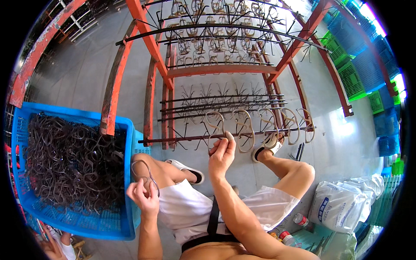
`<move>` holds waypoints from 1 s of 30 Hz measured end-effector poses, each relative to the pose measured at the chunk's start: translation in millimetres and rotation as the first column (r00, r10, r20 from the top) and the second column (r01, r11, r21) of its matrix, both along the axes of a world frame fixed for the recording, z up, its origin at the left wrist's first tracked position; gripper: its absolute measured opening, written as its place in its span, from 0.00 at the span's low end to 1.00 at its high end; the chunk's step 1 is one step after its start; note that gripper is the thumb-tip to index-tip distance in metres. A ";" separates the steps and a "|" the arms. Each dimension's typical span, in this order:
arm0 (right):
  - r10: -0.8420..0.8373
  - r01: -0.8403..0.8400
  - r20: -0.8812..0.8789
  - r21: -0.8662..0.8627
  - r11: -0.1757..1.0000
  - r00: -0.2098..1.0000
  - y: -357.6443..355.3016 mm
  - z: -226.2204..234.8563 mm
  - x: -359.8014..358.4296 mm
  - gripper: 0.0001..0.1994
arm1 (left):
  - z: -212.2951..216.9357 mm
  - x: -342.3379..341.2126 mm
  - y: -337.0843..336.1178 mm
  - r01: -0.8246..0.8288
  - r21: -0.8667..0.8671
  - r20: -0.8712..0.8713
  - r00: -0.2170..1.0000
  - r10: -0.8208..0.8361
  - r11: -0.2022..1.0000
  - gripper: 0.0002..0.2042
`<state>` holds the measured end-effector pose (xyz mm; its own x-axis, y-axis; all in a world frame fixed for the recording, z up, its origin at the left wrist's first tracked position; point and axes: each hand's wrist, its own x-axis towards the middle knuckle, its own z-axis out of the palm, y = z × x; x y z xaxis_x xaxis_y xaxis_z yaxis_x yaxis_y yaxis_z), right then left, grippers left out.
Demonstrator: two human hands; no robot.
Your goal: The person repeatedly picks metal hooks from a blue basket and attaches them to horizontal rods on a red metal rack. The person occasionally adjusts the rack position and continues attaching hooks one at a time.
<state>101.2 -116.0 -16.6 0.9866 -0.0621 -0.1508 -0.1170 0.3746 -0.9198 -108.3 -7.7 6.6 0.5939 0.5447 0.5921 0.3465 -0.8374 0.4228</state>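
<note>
My left hand (pixel 144 197) pinches a thin dark figure-eight-shaped loop (pixel 150 173) beside the blue crate (pixel 130 169). A heap of similar dark loops (pixel 71 162) fills much of that crate. Ahead, my right hand (pixel 222 155) grips a paler figure-eight loop (pixel 223 120) at a horizontal bar with wire hooks (pixel 188 139). Several more pale loops (pixel 252 130) stand along the bar to the right. Hooks on its left part carry no loops. My right fingers cover the contact between their loop and the bar.
An orange-red metal rack (pixel 221 69) holds more hooked bars, the far ones full of loops. White bags (pixel 342 206) and red-capped bottles (pixel 300 219) lie at the right. Blue and green crates (pixel 351 78) are stacked at far right. Part of another person (pixel 65 245) shows lower left.
</note>
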 end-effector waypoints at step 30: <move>0.146 -0.072 0.142 -0.426 0.902 0.979 11.9 -2.6 -4.0 0.12 | 32.5 39.6 -21.3 0.236 -0.912 0.346 0.881 0.322 0.335 0.15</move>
<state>97.2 -104.0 -19.2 0.9991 0.0265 0.0320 0.0334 -0.0533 -0.9980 -68.7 -29.0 39.1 0.4089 0.8982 -0.1616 -0.0654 0.2054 0.9765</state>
